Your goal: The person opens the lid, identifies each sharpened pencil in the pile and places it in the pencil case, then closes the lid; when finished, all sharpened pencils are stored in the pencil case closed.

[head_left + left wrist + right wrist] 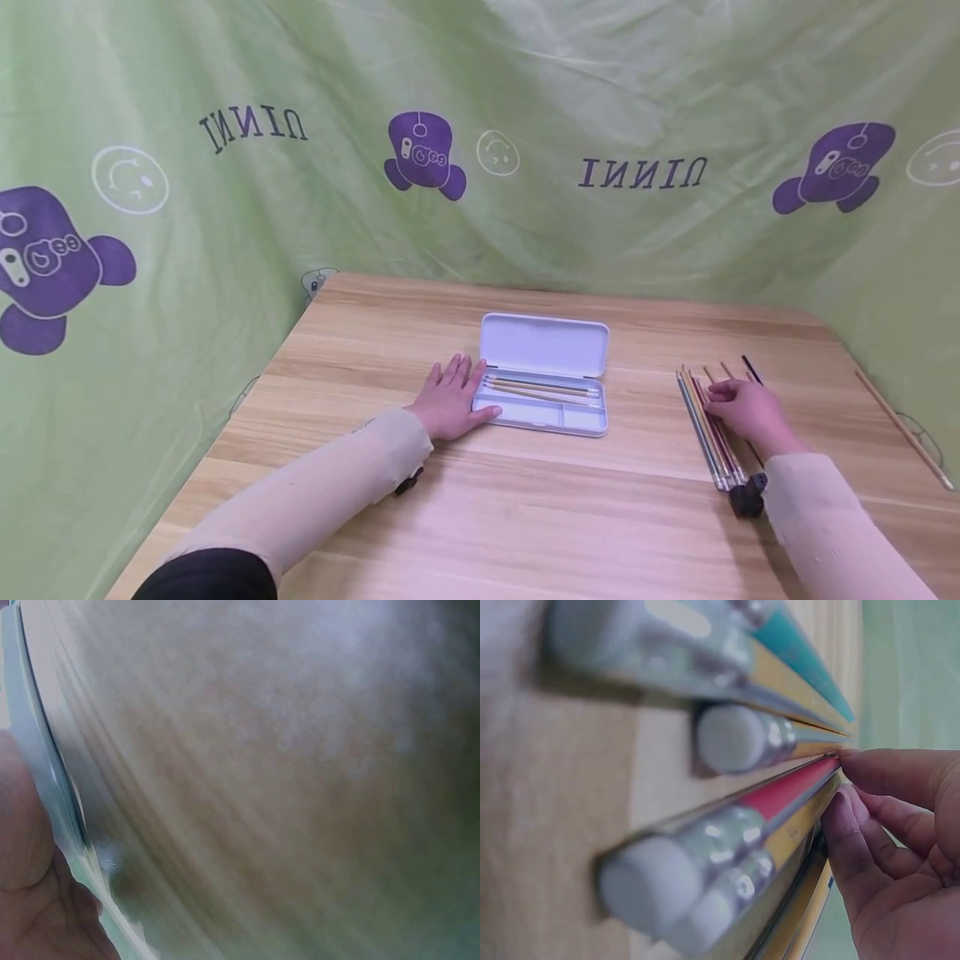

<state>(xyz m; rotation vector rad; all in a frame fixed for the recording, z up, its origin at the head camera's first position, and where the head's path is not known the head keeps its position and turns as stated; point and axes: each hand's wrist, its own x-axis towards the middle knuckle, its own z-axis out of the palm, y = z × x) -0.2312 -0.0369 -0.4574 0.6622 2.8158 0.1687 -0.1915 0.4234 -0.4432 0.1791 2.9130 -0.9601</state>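
A pale blue pencil case [540, 417] lies with its lid [543, 343] raised, in the head view's middle. Several pencils [536, 386] lie in its back compartment. My left hand [447, 404] rests against the case's left end, fingers spread and thumb at the front corner; the left wrist view catches part of the hand beside the case's edge. At the right, my right hand [750, 410] pinches at a row of loose pencils [701, 429]. Up close, its thumb and fingertips [847, 761] meet around a red pencil [791, 791] and a yellow pencil [787, 844]. Their white erasers point toward the wrist camera.
More pencils, one with a dark tip [752, 368], lie partly under the right hand. Along the right edge of the wooden table [480, 517] lies a long thin stick [903, 429]. A green printed curtain [525, 242] hangs around the table's back and sides.
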